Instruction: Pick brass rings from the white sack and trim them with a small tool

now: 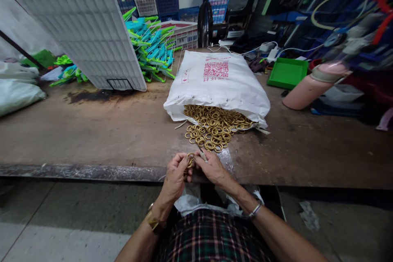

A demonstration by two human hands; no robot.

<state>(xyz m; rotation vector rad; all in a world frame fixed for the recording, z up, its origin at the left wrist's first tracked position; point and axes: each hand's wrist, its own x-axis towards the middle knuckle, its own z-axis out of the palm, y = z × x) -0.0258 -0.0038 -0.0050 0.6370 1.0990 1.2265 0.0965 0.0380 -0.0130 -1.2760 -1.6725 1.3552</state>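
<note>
My left hand (178, 170) is closed around several gold-coloured rings (190, 160) just past the table's front edge. My right hand (214, 166) meets it from the right, its fingers wrapped round a small knife (203, 154) whose dark tip points up and away. The right fingertips are close to the held rings; whether they touch them I cannot tell. Beyond both hands, a heap of loose rings (211, 133) spills onto the table out of the open mouth of a white woven sack (196, 86) with red print.
The brown table (92, 135) carries a tilted white panel (92, 28) and a pile of green and blue plastic parts (153, 45) on the left. On the right are a green tray (287, 72) and a leaning pink bottle (302, 90). A black fan (205, 24) stands behind the sack.
</note>
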